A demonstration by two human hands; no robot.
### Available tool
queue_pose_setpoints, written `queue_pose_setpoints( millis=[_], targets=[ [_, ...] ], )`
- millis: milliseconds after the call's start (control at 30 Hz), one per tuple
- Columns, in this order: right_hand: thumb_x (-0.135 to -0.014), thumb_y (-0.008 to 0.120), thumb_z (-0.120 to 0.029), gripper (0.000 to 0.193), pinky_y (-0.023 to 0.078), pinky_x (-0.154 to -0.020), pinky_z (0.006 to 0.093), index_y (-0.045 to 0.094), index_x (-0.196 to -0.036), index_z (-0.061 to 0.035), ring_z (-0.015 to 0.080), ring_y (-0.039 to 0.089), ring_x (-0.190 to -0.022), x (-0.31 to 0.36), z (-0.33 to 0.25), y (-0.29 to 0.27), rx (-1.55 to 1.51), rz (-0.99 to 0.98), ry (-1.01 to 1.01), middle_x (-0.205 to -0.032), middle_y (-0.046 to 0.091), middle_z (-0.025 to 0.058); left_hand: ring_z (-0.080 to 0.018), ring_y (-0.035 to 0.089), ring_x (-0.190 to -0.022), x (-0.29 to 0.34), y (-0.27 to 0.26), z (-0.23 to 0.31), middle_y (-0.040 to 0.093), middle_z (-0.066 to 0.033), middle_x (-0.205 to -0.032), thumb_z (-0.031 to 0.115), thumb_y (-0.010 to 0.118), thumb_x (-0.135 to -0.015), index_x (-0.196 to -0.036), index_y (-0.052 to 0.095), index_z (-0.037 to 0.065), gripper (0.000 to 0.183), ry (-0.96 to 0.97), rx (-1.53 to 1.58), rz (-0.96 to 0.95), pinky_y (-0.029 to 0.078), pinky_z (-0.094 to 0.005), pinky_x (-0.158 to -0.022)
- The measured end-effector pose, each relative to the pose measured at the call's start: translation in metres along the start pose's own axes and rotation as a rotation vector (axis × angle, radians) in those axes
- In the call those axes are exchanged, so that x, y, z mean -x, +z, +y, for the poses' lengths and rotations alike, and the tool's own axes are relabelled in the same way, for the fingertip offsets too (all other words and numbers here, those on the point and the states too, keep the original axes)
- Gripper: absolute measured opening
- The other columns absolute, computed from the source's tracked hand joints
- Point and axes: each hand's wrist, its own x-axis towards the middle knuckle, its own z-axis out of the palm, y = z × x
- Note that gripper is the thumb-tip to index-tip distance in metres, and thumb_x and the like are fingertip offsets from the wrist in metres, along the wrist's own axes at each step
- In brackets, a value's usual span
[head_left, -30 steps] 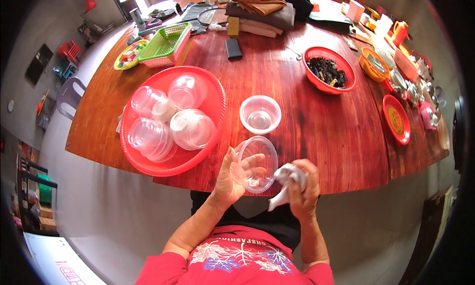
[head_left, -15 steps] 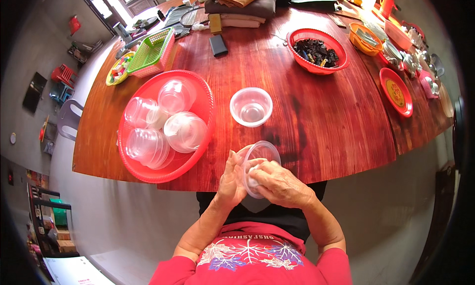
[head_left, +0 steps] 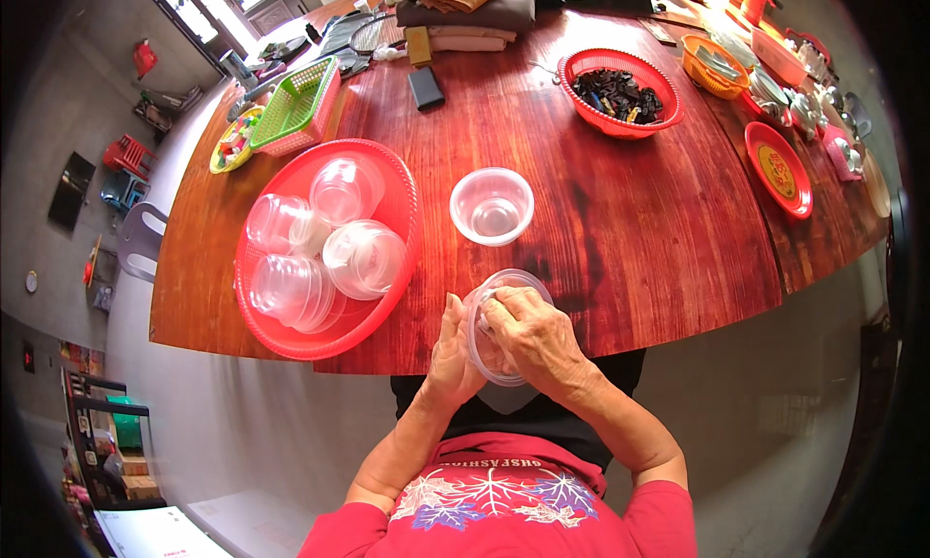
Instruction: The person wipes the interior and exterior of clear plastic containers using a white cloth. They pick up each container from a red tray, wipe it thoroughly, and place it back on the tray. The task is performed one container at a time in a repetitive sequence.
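Clear bowl [head_left: 482, 347] | right hand [head_left: 536, 335] across opening | second bowl [head_left: 492, 209], red tray [head_left: 399, 201] near

Colourless bowl [head_left: 487, 351] — red tray [head_left: 395, 195], reddish-brown table [head_left: 639, 229]

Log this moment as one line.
left hand: holds clear plastic bowl | right hand: at bowl's mouth | beyond: second bowl, upright on wooden table

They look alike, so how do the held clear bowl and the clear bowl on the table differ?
The held bowl is tilted in the left hand; the table bowl stands upright. The right hand reaches into the held bowl; no hand touches the table bowl. Both are clear plastic.
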Motion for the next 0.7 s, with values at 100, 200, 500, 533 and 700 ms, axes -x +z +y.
queue_pose_setpoints(
  millis=[100,200,500,533,700],
  targets=[
    [-0.078,0.064,-0.006,0.022,0.053,-0.076,0.0404,0.058,-0.098,0.0003,0.0335,0.061,-0.097,0.008,0.001,-0.002,-0.049,-0.158,0.067,-0.108,0.061,0.0165,-0.0283,0.052,-0.122,-0.002,0.002,-0.003,0.052,-0.0170,-0.132,0.066,0.027,-0.094,-0.137,0.042,0.003,0.078,0.031,-0.066,0.096,0.042,-0.0431,-0.103],
    [-0.078,0.065,-0.004,0.023,0.052,-0.074,0.0394,0.056,-0.098,-0.0011,0.0332,0.061,-0.092,0.014,0.004,-0.013,-0.349,-0.264,0.006,-0.104,0.061,0.0147,-0.0285,0.054,-0.118,0.000,-0.006,-0.001,0.053,-0.0179,-0.128,0.062,0.029,-0.096,-0.138,0.038,0.005,0.072,-0.038,-0.058,0.019,0.043,-0.0446,-0.101],
    [-0.065,0.071,0.004,0.040,0.051,-0.075,0.0398,0.058,-0.101,-0.0039,0.0346,0.059,-0.094,-0.004,-0.005,-0.014,-0.379,0.371,-0.069,-0.102,0.056,0.0149,-0.0223,0.054,-0.114,0.004,0.014,-0.003,0.053,-0.0101,-0.125,0.051,0.042,-0.098,-0.138,0.038,0.009,0.058,0.038,-0.042,-0.022,0.048,-0.0395,-0.096],
    [-0.064,0.072,0.003,0.040,0.052,-0.073,0.0398,0.059,-0.101,-0.0037,0.0343,0.059,-0.094,-0.003,-0.003,-0.014,-0.253,0.388,-0.074,-0.102,0.056,0.0147,-0.0205,0.055,-0.111,0.005,0.013,-0.003,0.054,-0.0091,-0.123,0.049,0.045,-0.098,-0.139,0.036,0.011,0.057,-0.008,-0.033,-0.065,0.051,-0.0367,-0.089],
    [-0.068,0.065,0.007,0.035,0.053,-0.073,0.0410,0.062,-0.101,-0.0044,0.0339,0.058,-0.093,0.012,0.009,-0.015,0.043,0.311,0.055,-0.102,0.057,0.0156,-0.0219,0.062,-0.099,0.010,0.019,0.012,0.052,-0.0141,-0.127,0.049,0.062,-0.089,-0.142,0.029,0.009,0.074,0.139,-0.362,0.046,0.054,-0.0324,-0.079]
  ],
)
